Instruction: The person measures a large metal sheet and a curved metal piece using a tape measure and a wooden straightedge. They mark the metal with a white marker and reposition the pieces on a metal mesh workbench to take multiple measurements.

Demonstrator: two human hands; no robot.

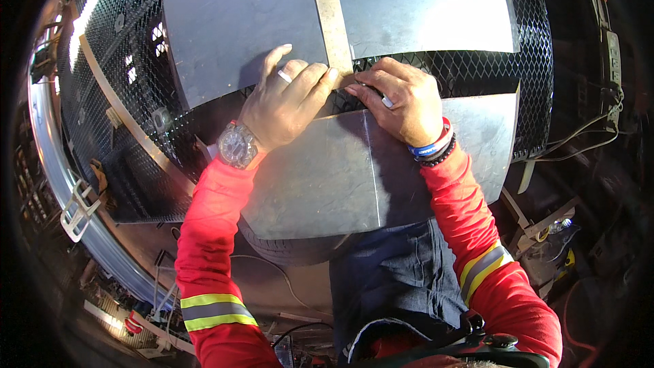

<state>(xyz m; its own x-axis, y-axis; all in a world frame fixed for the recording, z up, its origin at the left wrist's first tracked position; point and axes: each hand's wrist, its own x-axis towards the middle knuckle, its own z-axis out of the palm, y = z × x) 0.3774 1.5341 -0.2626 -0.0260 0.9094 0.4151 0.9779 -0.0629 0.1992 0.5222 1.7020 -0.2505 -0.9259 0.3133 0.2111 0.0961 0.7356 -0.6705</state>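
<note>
A long, flat tan strip runs away from me between two dark metal sheets, the far left sheet and the far right sheet. My left hand grips its near end at the left edge, little finger raised. From the other side, my right hand pinches its fingertips together at the strip's near right corner; what they hold is hidden. Below both hands lies a near metal sheet, with a thin white line drawn across it.
Black expanded mesh lies under the sheets. A curved flat bar rests on it at left. A tire shows below the near sheet. A power strip with cables hangs at right; a shiny metal tube curves along the left.
</note>
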